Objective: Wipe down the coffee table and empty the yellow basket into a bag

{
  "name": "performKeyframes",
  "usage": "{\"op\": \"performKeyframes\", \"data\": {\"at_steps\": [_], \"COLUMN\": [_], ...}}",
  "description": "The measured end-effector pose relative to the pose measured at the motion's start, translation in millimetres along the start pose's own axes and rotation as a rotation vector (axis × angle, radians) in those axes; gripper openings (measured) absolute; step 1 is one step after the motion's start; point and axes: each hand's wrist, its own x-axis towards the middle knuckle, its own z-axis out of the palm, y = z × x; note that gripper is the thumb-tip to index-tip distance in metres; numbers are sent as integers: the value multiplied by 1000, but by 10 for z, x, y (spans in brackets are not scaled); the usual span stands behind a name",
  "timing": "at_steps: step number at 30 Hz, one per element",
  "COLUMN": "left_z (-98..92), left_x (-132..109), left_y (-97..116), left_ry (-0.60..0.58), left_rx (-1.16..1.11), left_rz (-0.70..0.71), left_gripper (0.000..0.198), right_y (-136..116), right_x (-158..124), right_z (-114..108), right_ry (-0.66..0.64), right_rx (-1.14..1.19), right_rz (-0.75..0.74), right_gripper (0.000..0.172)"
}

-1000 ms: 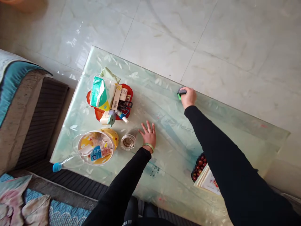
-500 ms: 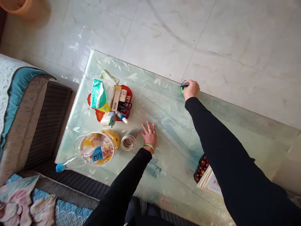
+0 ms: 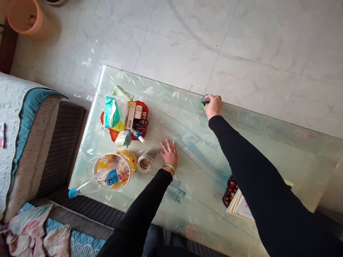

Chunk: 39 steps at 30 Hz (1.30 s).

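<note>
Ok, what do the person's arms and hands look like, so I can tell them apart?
Both arms wear long, close-fitting black sleeves with no visible markings. The left hand has a pale green bangle at the wrist and a thin ring. The right hand shows no jewellery. Neither is gloved.

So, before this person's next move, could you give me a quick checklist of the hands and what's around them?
1. Right hand gripping the dark-and-green object: ok.
2. That object's underside touching the table: cannot tell, hidden.
3. Left hand holding nothing, fingers spread: ok.
4. Glass clear of the left thumb: cannot tell, very close.
5. Books fully visible: not ok, right sleeve covers part.
6. Red tray apart from both hands: ok.
</note>
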Motion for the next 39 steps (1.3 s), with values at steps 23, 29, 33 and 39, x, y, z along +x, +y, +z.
{"op": "performKeyframes", "data": {"at_steps": [23, 29, 33, 39], "left_z": [11, -1, 16, 14], "left_x": [9, 10, 19, 8], "left_y": [12, 0, 0, -7], "left_ry": [24, 43, 32, 33], "left_rx": [-23, -69, -35, -33], "left_rz": [-22, -24, -12, -18], "left_gripper": [98, 98, 104, 99], "right_y": [-185, -395, -396, -43], "right_x": [121, -346, -146, -212], "right_z": [151, 243, 225, 4], "right_ry": [-42, -129, -105, -47], "right_rx": [-5, 0, -15, 12], "right_rz": [45, -147, -116, -62], "right_gripper": [31, 37, 40, 39]}}
